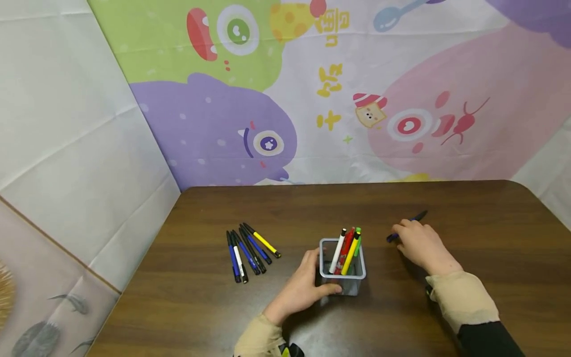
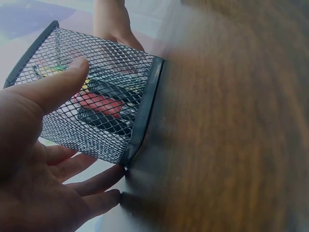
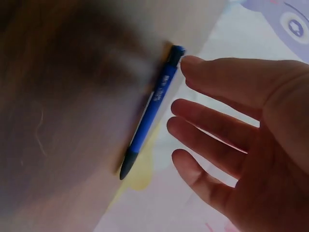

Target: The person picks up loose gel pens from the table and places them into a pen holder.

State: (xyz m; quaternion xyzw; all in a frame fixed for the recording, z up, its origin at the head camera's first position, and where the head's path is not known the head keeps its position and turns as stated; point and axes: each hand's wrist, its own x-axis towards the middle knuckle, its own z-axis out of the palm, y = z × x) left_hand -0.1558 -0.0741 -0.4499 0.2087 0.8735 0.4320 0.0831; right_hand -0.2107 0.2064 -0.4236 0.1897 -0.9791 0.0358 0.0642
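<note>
steadying the mesh pen holder [image 1: 354,287] is your left hand [image 1: 305,284]: that grip is closed round its near-left corner, thumb on the near wall, fingers behind the left side. makes sense, i'd judge: a light mesh box could skid or tip if bumped, and a low side hold leaves the mouth unblocked.

holder stands upright on the counter [image 1: 187,312]. white pen [image 1: 337,251], red pen [image 1: 345,252], yellow pen [image 1: 350,255] and green pen [image 1: 358,247] lean in it, tops above the rim, so probably easy to get at.

your right hand [image 1: 421,245] is over the blue pen [image 3: 150,113], which is well apart from the holder, to its right. that grip is relaxed, not clenched: fingers spread beside the pen, thumb tip at its button end. can't tell if thumb makes contact, or if the pen lies fully flat. coming in from above looks right for something thin.

the loose fan of pens [image 1: 253,253] lies left of the holder, roughly side by side, untouched by either hand. spacing likely keeps them clear of your left forearm.
</note>
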